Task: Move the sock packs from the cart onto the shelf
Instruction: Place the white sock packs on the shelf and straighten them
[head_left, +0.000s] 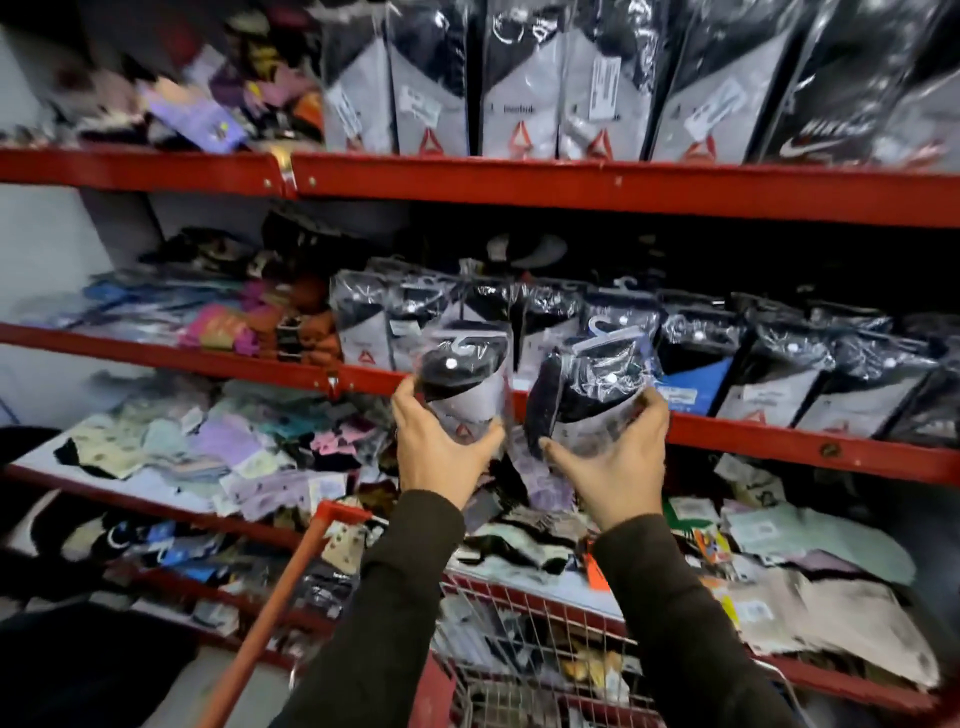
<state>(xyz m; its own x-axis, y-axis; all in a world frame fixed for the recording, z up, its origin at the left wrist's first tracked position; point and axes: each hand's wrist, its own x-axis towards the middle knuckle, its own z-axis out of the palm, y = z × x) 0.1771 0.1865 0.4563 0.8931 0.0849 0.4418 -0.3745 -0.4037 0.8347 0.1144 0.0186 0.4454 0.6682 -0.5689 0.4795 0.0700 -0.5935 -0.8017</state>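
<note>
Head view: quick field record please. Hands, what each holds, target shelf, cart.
left hand: grips one sock pack, upright
right hand: grips a second, thicker sock pack, upright
pack position: both raised in front of the middle shelf, at its red front edge, not yet set down
shelf contents: row of similar bagged packs standing upright
cart: red wire basket below the arms, more packs inside

You've got two clear-bagged black sock packs upright, left pack (464, 387) w/ grey card and red triangle, right pack (592, 400) tilted, both in front of the red shelf (779, 441) edge, above the wire cart (530, 639).
</note>
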